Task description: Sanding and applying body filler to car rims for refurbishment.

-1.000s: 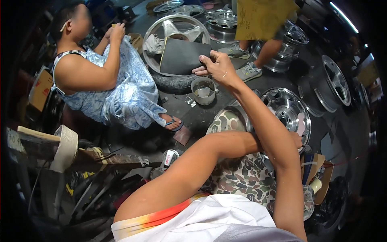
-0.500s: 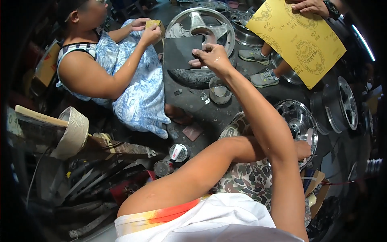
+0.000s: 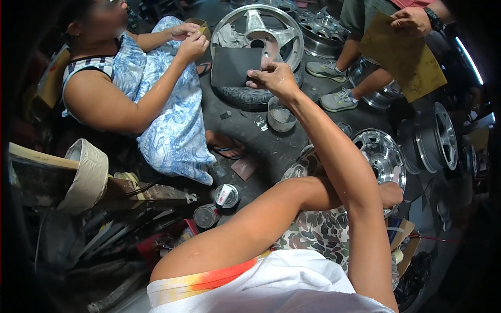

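A dark grey sheet of sandpaper [image 3: 232, 65] is pinched at its right edge by my right hand [image 3: 276, 81], above a spoked alloy wheel [image 3: 222, 34] resting on a tyre [image 3: 245, 99]. My left arm passes under the right one. My left hand [image 3: 390, 194] is closed at the edge of a shiny chrome wheel rim [image 3: 378, 151]. A pinkish piece shows beside its fingers, but I cannot make out what it is. A pale rag [image 3: 229, 36] lies within the spoked wheel. Below that wheel stands a small bowl [image 3: 282, 120].
A person at the left [image 3: 109, 104] holds a small yellowish piece. Another person's hand [image 3: 412, 22] holds a yellow-backed sheet [image 3: 404, 62] at the right. More rims [image 3: 443, 135] stand there. Round cans [image 3: 227, 196] and a wooden stand [image 3: 151, 190] are at lower left.
The view has shifted slightly. The dark sheet sits a little lower against the wheel. The other person's yellow sheet has turned and bent, and its printed side is now in shadow.
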### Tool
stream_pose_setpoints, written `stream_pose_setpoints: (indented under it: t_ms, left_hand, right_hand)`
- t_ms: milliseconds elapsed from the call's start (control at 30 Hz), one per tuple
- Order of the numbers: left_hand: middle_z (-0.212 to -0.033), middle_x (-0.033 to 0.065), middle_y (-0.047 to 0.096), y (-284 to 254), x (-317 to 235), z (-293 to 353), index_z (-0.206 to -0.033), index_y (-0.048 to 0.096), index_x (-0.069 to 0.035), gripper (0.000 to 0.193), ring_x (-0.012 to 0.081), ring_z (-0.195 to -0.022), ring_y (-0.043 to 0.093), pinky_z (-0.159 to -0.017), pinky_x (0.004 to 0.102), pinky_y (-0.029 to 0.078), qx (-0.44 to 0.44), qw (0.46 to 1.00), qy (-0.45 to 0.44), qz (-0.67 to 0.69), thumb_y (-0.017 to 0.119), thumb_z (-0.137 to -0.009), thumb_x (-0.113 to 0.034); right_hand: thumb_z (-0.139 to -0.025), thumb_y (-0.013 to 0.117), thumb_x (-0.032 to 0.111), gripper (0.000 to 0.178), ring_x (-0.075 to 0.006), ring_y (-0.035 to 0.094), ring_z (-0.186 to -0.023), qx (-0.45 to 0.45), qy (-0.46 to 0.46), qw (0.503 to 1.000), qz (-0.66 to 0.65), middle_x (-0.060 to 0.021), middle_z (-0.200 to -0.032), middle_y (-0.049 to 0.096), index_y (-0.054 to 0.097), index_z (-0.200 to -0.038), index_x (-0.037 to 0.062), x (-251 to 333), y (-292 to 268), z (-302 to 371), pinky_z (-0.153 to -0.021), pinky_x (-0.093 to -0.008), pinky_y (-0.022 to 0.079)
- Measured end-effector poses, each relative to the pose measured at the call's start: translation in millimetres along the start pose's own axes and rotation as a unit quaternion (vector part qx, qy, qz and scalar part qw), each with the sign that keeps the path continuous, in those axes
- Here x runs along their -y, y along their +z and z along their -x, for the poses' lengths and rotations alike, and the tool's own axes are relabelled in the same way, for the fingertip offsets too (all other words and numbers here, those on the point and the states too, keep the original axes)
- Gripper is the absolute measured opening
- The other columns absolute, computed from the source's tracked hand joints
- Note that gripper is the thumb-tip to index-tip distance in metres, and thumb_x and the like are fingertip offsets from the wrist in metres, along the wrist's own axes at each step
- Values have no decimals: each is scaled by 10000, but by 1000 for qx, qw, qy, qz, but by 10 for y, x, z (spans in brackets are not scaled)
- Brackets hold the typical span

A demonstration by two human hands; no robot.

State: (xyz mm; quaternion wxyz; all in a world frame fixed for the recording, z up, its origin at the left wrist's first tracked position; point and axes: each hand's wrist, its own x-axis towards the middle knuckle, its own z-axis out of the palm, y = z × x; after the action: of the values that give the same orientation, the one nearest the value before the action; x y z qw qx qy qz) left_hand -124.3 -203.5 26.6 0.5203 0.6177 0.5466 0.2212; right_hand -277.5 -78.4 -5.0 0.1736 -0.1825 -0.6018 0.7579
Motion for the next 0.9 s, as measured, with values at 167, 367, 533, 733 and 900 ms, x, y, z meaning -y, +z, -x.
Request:
stream_pose_setpoints:
  t_ms: [167,367,533,733,900]
  left_hand:
    - [-1397,179,592,-5,6,27,-1393,576,-67,427,309,-1300,551,-1107,411,402,4,1000,-20,5,502,-1045,-302]
    - [-1382,178,608,1,-53,-23,-1380,593,-66,419,308,-1289,562,-1101,410,408,21,999,-28,6,507,-1043,-301]
    - [-1370,176,618,33,-62,-117,-1370,604,-66,414,307,-1281,569,-1097,409,413,27,999,-36,-3,511,-1040,-298]
    - [-1348,169,628,228,-278,-595,-1348,617,-66,402,302,-1265,578,-1087,409,420,67,994,40,-78,524,-1027,-290]
    - [-1329,163,637,358,-402,-872,-1329,628,-67,392,299,-1253,585,-1079,410,425,82,983,89,-136,535,-1016,-284]
  right_hand:
    - [-885,755,38,208,-216,747,-698,-24,2,997,74,-141,-777,711,669,-782,-121,-63,-5,25,-561,-287,623]
    - [-877,749,19,195,-190,739,-704,-25,37,998,40,-133,-801,718,666,-769,-121,-269,-283,-106,-566,-289,608]
    - [-889,751,82,210,-211,764,-724,2,33,993,113,-135,-771,723,677,-767,-73,-304,-253,-21,-550,-307,585]
    - [-934,693,88,195,-246,754,-635,-8,88,988,129,-139,-754,723,694,-894,-103,-452,-182,49,-521,-328,600]
    - [-914,742,140,241,-231,750,-628,-19,115,976,182,-151,-840,737,704,-963,-93,-402,-241,1,-524,-326,602]
